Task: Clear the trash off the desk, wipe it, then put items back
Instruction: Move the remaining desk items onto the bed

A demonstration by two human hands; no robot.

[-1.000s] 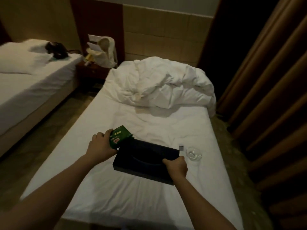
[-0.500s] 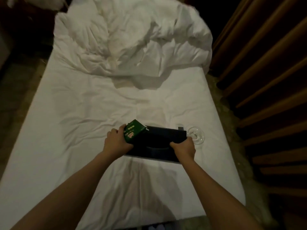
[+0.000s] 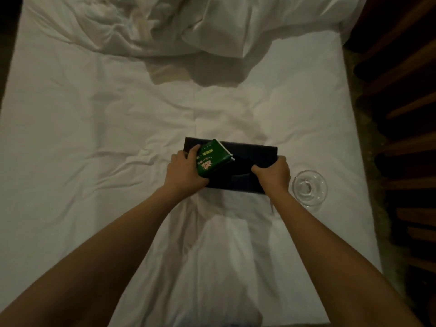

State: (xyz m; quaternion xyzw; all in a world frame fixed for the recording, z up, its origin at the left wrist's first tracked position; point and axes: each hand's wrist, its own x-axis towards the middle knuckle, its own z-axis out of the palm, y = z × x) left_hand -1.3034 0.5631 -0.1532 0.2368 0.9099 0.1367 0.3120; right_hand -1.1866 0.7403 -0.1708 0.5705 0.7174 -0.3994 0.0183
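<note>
A black rectangular box lies on the white bed sheet, held at both ends. My left hand grips its left end and also clamps a small green packet against the box top. My right hand grips the box's right end, fingers curled over the edge. The underside of the box is hidden, so I cannot tell whether it rests on the sheet or is just above it.
A clear glass ashtray sits on the sheet just right of my right hand. A crumpled white duvet fills the head of the bed. Brown curtains hang along the right side beyond the mattress edge.
The camera has tilted down from the room to the bed. Both hands keep hold of the box and green packet, which have come lower, beside the ashtray.
</note>
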